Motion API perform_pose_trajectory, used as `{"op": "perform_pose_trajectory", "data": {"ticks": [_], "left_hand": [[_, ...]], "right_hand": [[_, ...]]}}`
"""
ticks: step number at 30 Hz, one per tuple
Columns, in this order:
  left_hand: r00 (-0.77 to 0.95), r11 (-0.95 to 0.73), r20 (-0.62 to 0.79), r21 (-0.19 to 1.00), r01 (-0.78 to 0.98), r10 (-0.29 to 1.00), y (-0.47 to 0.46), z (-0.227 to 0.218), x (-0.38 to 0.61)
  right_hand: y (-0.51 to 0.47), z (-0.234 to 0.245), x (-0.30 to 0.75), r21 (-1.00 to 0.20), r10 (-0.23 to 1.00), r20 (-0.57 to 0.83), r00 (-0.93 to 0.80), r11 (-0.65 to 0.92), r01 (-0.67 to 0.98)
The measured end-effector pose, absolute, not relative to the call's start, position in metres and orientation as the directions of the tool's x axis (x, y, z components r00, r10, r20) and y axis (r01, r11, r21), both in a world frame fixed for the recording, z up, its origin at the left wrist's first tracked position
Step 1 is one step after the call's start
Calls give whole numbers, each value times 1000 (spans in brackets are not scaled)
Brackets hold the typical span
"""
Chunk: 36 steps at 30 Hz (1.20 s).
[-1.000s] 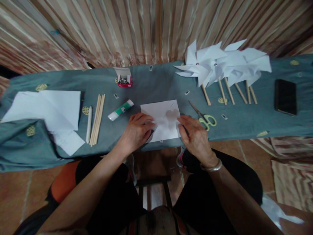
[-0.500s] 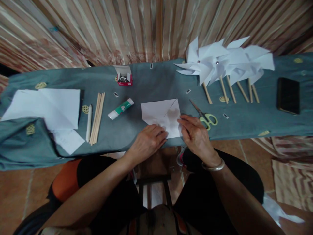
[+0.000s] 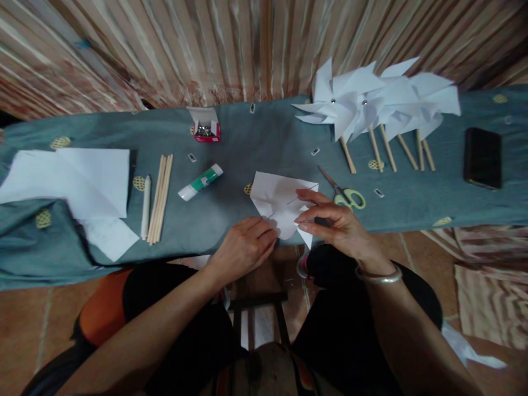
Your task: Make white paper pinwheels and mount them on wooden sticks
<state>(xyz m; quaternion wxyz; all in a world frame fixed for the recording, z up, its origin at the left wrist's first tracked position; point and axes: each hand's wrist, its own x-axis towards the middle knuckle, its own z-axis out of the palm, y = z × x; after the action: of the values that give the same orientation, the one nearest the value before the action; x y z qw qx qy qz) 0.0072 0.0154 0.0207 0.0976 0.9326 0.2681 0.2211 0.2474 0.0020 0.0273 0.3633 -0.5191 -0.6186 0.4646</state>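
A white sheet of paper (image 3: 274, 190) with diagonal slits lies at the front edge of the cloth-covered table, turned at an angle. On its lower left part, my left hand (image 3: 249, 242) is closed, with the fingertips gripping the paper edge. My right hand (image 3: 334, 223) is at the right side of the sheet. Its thumb and a finger pinch a cut flap there, while the forefinger reaches over the paper. Just beyond that hand are scissors (image 3: 350, 198) with pale green handles. A glue stick (image 3: 201, 181) with a green label lies left of the sheet.
Paper pinwheels (image 3: 355, 104) on wooden sticks lie at the back right, near a black phone (image 3: 482, 158). A red box of metal pins (image 3: 207, 132) stands open at the back. To the left are wooden sticks (image 3: 160, 198), a white pen-like stick (image 3: 146, 209) and stacked paper (image 3: 99, 181).
The sheet has turned clockwise and shifted slightly right. My right hand has moved from the sheet's right edge onto a flap, with its fingers spread more. The left hand stays at the lower left.
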Motion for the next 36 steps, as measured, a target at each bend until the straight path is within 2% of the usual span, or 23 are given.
{"op": "perform_pose_trajectory", "data": {"ticks": [6,9,14,22,36], "left_hand": [[767,-836,340,301,460,544,15,22,8],[761,-825,331,320,465,557,13,21,8],[737,-808,348,366,462,579,10,19,10],[772,-832,346,379,405,534,12,19,8],[769,-828,340,376,417,542,11,17,10]], "right_hand": [[3,27,238,-945,978,-63,-198,5,328],[3,24,232,-926,987,-36,-157,26,378],[5,21,221,-831,996,57,-68,85,550],[6,14,216,-679,978,178,-113,205,705],[4,10,216,-602,964,223,-145,253,758]]}}
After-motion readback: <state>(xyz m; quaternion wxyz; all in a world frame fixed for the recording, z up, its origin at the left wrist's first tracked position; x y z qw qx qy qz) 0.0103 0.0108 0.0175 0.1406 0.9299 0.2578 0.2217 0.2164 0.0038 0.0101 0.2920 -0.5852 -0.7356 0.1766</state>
